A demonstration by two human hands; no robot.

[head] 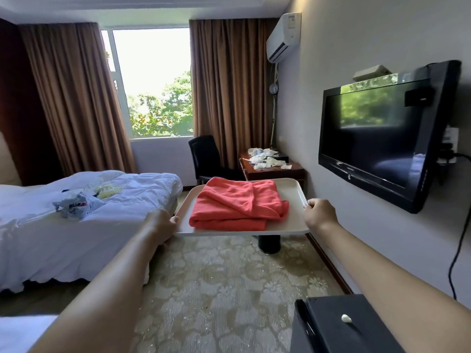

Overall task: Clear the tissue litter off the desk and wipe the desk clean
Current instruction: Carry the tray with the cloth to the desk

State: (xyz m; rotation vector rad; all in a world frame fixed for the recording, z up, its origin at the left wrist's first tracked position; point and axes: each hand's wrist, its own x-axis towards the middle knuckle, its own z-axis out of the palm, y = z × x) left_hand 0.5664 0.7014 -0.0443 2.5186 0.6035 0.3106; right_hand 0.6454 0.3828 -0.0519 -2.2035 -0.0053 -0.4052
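Left hand (165, 221) and right hand (317, 208) grip tray (293, 197) edges, coral cloth (237, 205) aboard. Tissue litter (265, 159) on desk (275, 171) at 1 o'clock, well apart. Clearing, wiping both unstarted.

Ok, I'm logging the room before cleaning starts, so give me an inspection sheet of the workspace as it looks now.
Surface: wooden desk in the far corner under the curtain, not yet wiped.
Job's things: tissue litter heaped on the desk; red cloth folded on the white tray.
Clutter: crumpled wrappers on the bed; crumbs on the carpet.
Grippers: left hand and right hand grip the tray's side edges, carrying it.
Cables: black cable hanging from the wall TV.
Surroundings: black chair beside the desk, window, air conditioner.
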